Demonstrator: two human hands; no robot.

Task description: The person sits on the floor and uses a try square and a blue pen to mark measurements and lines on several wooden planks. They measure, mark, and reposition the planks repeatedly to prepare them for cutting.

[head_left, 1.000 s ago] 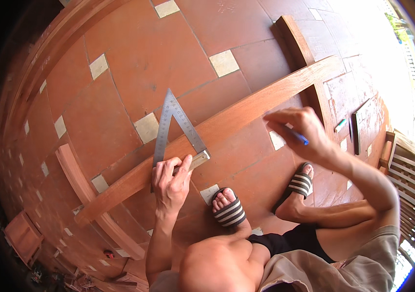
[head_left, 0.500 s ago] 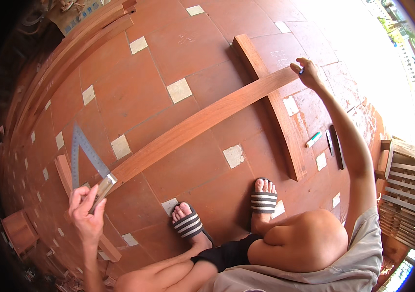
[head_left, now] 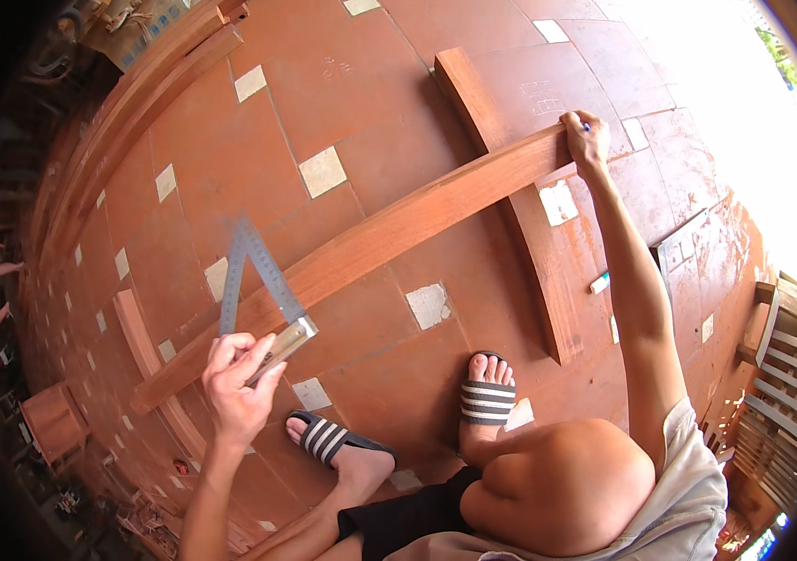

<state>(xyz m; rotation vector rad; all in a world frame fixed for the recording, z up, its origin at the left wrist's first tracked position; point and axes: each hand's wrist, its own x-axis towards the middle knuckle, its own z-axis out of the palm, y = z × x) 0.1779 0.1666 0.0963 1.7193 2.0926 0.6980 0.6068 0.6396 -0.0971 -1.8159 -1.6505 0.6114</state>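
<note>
In my left hand (head_left: 241, 388) is a triangular metal square (head_left: 272, 276) with a wooden handle, gripped by the handle. Its ruled blade stands up in front of a long reddish wooden beam (head_left: 417, 215); whether they touch, I cannot tell. My right hand (head_left: 588, 140) is closed around the beam's far right end, and a blue-tipped pen (head_left: 586, 126) pokes out between its fingers. The beam lies across a thick wooden crosspiece (head_left: 548, 271) on the right. Toward its near left end it crosses a thinner wooden piece (head_left: 160, 369).
My sandalled feet (head_left: 487, 404) rest on the red tiled floor (head_left: 361, 351). A white-and-teal marker (head_left: 600, 282) lies near my right forearm, with a dark metal square (head_left: 674, 245) beyond it. Long beams (head_left: 136, 103) line the far left; a slatted wooden piece (head_left: 796, 393) stands right.
My left hand has brought the square rightward, in front of the beam. My right hand has closed over the beam's end. More of the beam's side face shows, and my left foot has shifted.
</note>
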